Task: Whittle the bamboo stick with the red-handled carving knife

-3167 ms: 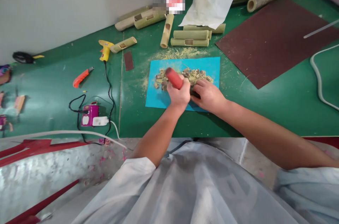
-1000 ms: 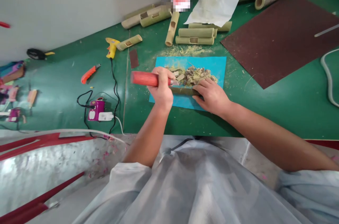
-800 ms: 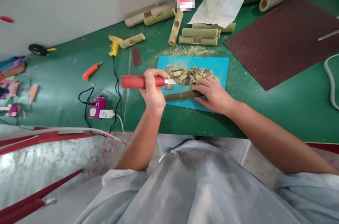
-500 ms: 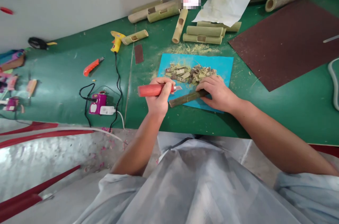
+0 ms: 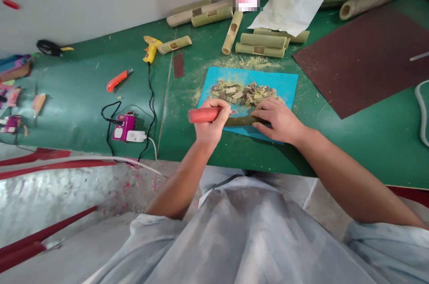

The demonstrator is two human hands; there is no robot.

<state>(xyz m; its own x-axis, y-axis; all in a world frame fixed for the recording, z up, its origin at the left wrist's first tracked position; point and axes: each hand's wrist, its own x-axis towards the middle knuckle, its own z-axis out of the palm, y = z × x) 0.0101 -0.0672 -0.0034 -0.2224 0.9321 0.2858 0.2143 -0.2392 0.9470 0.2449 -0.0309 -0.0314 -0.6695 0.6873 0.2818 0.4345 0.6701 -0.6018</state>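
My left hand is closed round the red handle of a carving knife. Its short blade points right, close above a dark green bamboo piece; whether it touches cannot be made out. My right hand grips the right end of that bamboo, which lies nearly level over the front part of a blue sheet. Part of the bamboo's left end is hidden by my left hand. Behind both hands, a heap of bamboo chips covers the middle of the sheet.
Cut bamboo tubes and white paper lie at the back. To the right is a brown board. A yellow glue gun, an orange utility knife and a purple power adapter with cords lie left.
My left hand has moved right with the knife, bringing the blade over the bamboo. The bamboo has turned from slanting to nearly level. My right hand keeps its grip.
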